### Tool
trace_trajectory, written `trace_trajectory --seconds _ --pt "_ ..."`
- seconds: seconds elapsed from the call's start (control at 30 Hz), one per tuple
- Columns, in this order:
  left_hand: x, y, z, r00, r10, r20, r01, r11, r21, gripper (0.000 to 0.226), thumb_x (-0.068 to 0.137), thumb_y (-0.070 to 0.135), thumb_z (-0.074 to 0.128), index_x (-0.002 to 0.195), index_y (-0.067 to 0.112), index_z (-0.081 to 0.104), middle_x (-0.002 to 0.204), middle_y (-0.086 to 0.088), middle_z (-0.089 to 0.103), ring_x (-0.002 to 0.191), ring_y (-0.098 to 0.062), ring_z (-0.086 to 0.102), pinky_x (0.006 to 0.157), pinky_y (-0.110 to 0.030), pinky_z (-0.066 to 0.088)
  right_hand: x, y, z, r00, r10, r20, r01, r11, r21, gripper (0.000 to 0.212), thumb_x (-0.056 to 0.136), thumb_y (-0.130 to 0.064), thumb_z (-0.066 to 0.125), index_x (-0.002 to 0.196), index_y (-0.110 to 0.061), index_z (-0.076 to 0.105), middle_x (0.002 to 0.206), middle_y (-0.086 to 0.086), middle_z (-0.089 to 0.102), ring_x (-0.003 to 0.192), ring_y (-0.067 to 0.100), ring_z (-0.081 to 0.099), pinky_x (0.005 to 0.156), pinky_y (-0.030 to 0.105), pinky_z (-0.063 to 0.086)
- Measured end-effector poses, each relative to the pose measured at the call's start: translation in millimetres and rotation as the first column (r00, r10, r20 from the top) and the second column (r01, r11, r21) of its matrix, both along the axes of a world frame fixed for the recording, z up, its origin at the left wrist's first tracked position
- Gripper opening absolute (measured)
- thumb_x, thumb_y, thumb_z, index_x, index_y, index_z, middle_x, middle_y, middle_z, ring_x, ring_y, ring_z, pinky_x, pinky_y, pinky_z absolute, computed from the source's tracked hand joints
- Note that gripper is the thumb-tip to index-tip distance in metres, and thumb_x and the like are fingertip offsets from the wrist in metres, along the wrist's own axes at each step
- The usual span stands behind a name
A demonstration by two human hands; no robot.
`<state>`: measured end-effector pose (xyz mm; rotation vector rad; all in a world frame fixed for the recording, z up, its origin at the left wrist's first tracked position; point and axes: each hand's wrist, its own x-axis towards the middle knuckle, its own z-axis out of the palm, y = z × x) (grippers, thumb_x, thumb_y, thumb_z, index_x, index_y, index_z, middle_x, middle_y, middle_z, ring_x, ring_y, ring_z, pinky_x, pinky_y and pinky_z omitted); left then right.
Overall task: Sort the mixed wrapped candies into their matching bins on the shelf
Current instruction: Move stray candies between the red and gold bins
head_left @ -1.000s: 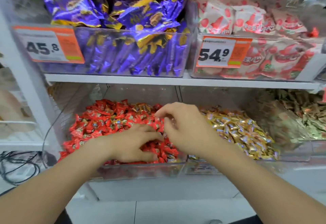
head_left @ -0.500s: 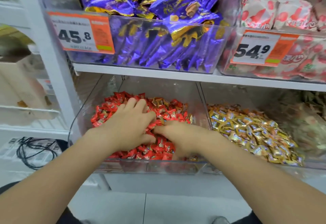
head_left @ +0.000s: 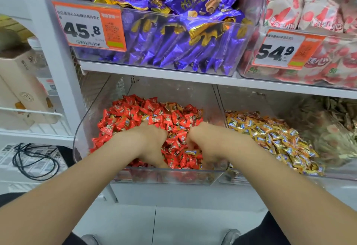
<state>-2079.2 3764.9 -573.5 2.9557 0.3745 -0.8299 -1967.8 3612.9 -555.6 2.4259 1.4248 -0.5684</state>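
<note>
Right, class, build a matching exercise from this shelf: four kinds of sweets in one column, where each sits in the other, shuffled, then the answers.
1. purple packets
2. red candies
3. gold candies
4. white-and-red packets

A. lower row, around the left hand and right hand
B. upper row, behind the 54.9 tag
C. lower row, right of both hands
D. upper row, behind the 45.8 tag

Pairs: 1-D, 2-A, 3-C, 4-B

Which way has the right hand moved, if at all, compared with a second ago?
Yes. The right hand has sunk down into the red candies and come toward the bin's front rim; earlier it was raised above the pile.
</note>
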Motion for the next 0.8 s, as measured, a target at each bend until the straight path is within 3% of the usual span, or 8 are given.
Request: trace_trajectory --seconds 0.1,0.27,0.33,0.43,0.57,0.67,0.73,0.8 --pt "12 -5 9 0.995 -0.006 -0.101 0.010 0.999 0.039 0.088 0.070 0.057 0.091 0.136 0.012 0.054 0.125 -0.005 0.062 0.114 -0.028 0.061 0.089 -0.035 0.053 -1 3 -2 0.999 0.003 0.032 0.000 0.996 -0.092 0.076 0.071 0.000 0.092 0.138 -0.017 0.060 0.119 0.008 0.055 0.100 0.032 0.066 0.079 0.040 0.060" --pt "21 -13 -2 0.988 -0.062 -0.142 0.087 0.979 0.182 0.090 0.079 0.035 0.090 0.149 0.006 0.041 0.137 -0.010 0.058 0.124 -0.032 0.059 0.105 -0.040 0.051 -3 8 -16 0.998 0.033 0.057 -0.024 0.987 -0.162 0.093 0.084 0.006 0.076 0.161 -0.016 0.031 0.131 0.016 0.055 0.104 0.033 0.063 0.070 0.037 0.049" --pt "20 -16 -8 0.993 -0.089 -0.083 0.105 0.971 0.217 0.090 0.084 0.022 0.083 0.154 0.002 0.029 0.126 -0.012 0.058 0.119 -0.033 0.060 0.100 -0.038 0.052 -8 9 -25 0.998 0.020 0.056 -0.014 0.993 -0.116 0.096 0.088 0.011 0.068 0.165 -0.011 0.017 0.128 0.017 0.055 0.103 0.034 0.060 0.070 0.037 0.046" --pt "13 -15 -16 0.992 -0.113 0.055 0.101 0.976 0.191 0.089 0.083 0.015 0.081 0.152 0.000 0.026 0.092 -0.005 0.048 0.096 -0.029 0.057 0.083 -0.033 0.049 -10 8 -37 0.998 -0.055 0.038 0.055 0.998 -0.006 0.094 0.088 0.012 0.065 0.164 -0.007 0.013 0.117 0.018 0.053 0.100 0.035 0.058 0.068 0.037 0.044" --pt "8 -2 -27 0.979 -0.047 0.200 0.038 0.998 0.050 0.103 0.065 0.030 0.094 0.145 0.005 0.034 0.095 -0.006 0.052 0.091 -0.028 0.053 0.080 -0.035 0.048 -11 10 -41 0.963 -0.252 -0.092 0.261 0.961 0.096 0.095 0.083 0.004 0.073 0.160 -0.011 0.019 0.127 0.017 0.049 0.107 0.033 0.059 0.068 0.036 0.051" --pt "7 3 -33 0.958 0.075 0.276 -0.045 0.992 -0.114 0.095 0.061 0.014 0.090 0.142 0.007 0.040 0.079 -0.001 0.053 0.073 -0.021 0.054 0.071 -0.040 0.057 -8 14 -42 0.880 -0.412 -0.238 0.444 0.891 0.096 0.114 0.072 -0.009 0.089 0.160 -0.013 0.017 0.141 0.016 0.049 0.114 0.032 0.062 0.080 0.036 0.058" --pt "8 7 -32 0.944 0.169 0.282 -0.100 0.965 -0.244 0.097 0.064 0.004 0.087 0.147 0.006 0.037 0.076 -0.003 0.059 0.064 -0.015 0.056 0.048 -0.029 0.048 -6 17 -46 0.754 -0.500 -0.426 0.590 0.800 0.105 0.115 0.061 -0.003 0.094 0.152 -0.012 0.024 0.123 0.018 0.064 0.095 0.032 0.071 0.078 0.044 0.065" --pt "9 14 -32 0.934 0.215 0.285 -0.114 0.936 -0.333 0.105 0.066 0.002 0.084 0.155 0.007 0.029 0.081 -0.004 0.063 0.065 -0.013 0.058 0.044 -0.023 0.044 -5 20 -48 0.597 -0.500 -0.627 0.701 0.705 0.106 0.090 0.063 0.013 0.088 0.135 -0.009 0.040 0.093 0.016 0.069 0.068 0.029 0.073 0.063 0.046 0.066"
